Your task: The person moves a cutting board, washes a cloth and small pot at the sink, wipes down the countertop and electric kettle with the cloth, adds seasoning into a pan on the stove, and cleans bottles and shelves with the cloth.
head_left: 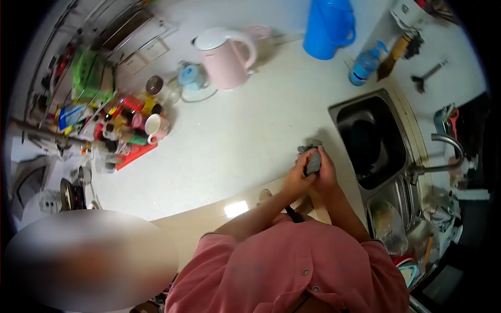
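A crumpled grey cloth (313, 164) is bunched between my two hands at the front edge of the white countertop (235, 141), just left of the sink. My left hand (299, 177) has its fingers wrapped round the cloth from the left side. From the right, my right hand (326, 169) presses against the same cloth, its fingers closed on it. Part of the cloth sticks out beyond the fingertips over the counter; the rest is hidden in the palms.
The steel sink (339, 116) holds a dark round item, with a faucet (449, 140) at its right. Behind stand a pink kettle (224, 65), a blue jug (326, 31) and a soap bottle (364, 68). Bottles and a mug (156, 127) crowd the left. A blurred patch covers the lower left.
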The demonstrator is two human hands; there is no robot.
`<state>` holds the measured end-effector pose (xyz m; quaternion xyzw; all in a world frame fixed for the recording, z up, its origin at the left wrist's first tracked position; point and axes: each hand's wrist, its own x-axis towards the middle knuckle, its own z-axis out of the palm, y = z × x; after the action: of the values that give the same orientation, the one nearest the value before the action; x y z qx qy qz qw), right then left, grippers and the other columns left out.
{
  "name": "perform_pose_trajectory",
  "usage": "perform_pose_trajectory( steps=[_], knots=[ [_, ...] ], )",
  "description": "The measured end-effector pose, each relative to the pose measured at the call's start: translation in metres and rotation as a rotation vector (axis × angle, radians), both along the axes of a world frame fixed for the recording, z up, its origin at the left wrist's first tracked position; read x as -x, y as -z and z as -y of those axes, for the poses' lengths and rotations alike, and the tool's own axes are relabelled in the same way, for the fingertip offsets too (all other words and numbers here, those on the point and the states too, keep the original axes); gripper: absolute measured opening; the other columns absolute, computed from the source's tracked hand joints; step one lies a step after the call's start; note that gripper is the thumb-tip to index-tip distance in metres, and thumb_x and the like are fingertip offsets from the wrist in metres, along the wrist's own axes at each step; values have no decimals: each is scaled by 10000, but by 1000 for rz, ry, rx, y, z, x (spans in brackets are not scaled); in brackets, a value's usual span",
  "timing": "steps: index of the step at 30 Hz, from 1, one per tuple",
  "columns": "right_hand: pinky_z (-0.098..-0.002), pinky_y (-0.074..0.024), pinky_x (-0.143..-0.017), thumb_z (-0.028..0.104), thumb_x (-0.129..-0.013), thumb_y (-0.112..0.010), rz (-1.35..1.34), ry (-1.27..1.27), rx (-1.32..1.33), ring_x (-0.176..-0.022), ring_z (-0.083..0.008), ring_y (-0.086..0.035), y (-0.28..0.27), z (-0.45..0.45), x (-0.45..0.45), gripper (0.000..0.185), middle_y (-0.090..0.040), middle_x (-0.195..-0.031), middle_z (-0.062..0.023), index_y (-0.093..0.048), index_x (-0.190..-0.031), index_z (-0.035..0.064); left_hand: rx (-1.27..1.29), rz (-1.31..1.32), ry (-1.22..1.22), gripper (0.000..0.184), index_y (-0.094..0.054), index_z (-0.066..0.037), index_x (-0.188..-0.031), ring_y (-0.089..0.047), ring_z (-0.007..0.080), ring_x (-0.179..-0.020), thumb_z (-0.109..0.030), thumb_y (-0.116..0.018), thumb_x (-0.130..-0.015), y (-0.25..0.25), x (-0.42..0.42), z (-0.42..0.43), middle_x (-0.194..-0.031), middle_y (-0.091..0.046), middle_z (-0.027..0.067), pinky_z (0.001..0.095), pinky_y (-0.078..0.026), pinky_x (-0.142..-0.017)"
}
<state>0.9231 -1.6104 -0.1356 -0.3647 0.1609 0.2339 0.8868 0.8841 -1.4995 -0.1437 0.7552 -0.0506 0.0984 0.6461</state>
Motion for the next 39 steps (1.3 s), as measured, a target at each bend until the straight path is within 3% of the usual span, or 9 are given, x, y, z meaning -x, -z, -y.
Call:
perform_pose_trajectory(
  steps=[5,10,17,21,23,26,29,35,39],
  knots=[
    [-313,-491,-791,303,-1021,-522,4,-53,352,-901,-157,-592,-16,-67,10,282,-619,-1000,-32,-604,-1091,42,-233,-333,197,702,-358,-68,-1469,-663,356,-731,-21,-638,-827,-53,19,-89,-830,-655,207,378,-525,-684],
    [-285,-457,-744,180,-995,-586,467,-443,881,-837,-112,-554,24,-124,10,202,-622,-880,-25,-660,-988,-8,-577,-165,-133,565,-455,-47,-1350,-643,418,-732,-23,-633,-815,-40,57,-143,-851,-660,222,470,-518,-639],
    [-254,-405,-606,151,-978,-614,224,-595,466,-711,-63,-469,-18,-189,25,155,-535,-752,45,-669,-907,25,-730,-245,-496,516,-503,-66,-1301,-675,361,-713,-64,-656,-809,-64,95,-172,-869,-679,147,444,-527,-583],
    [-243,-417,-611,171,-975,-622,874,-663,590,-734,-49,-479,-32,-202,14,161,-541,-772,37,-633,-999,12,-507,-345,-497,571,-454,-43,-1347,-649,393,-956,10,-641,-811,-86,103,-179,-1113,-645,213,431,-546,-741],
    [-252,-445,-637,209,-964,-639,644,-658,356,-758,-71,-515,-36,-200,15,228,-569,-836,22,-607,-1075,13,-426,-108,-545,647,-412,-34,-1404,-631,379,-1067,42,-639,-803,-71,101,-174,-1220,-601,236,402,-545,-827],
    [-309,-494,-716,205,-936,-665,553,-759,342,-837,-146,-593,-45,-182,4,238,-618,-915,-27,-621,-1077,19,142,-368,-294,676,-356,1,-1477,-588,217,-1125,69,-580,-842,-87,90,-149,-1288,-568,158,303,-464,-953],
    [-344,-505,-735,143,-894,-675,1010,-430,637,-847,-224,-629,-12,-165,-9,155,-642,-950,-80,-640,-970,13,271,-480,-156,535,-458,13,-1419,-582,151,-1086,44,-535,-891,-82,77,-157,-1190,-639,107,289,-458,-955],
    [-482,-374,-1040,156,-822,-615,1797,-451,1055,-1199,-385,-480,49,-133,4,219,-562,-1210,-129,-657,-1008,49,-29,-475,-421,333,-568,40,-1272,-646,182,-1043,-7,-522,-946,-36,61,-144,-1136,-680,138,299,-493,-925],
    [-487,-378,-1067,182,-889,-592,1384,-224,1203,-1250,-375,-480,62,-87,-27,285,-575,-1244,-159,-614,-1151,70,-260,-488,-305,328,-567,36,-1271,-654,193,-1056,-34,-532,-952,-27,34,-118,-1115,-685,154,301,-507,-903]
  ],
)
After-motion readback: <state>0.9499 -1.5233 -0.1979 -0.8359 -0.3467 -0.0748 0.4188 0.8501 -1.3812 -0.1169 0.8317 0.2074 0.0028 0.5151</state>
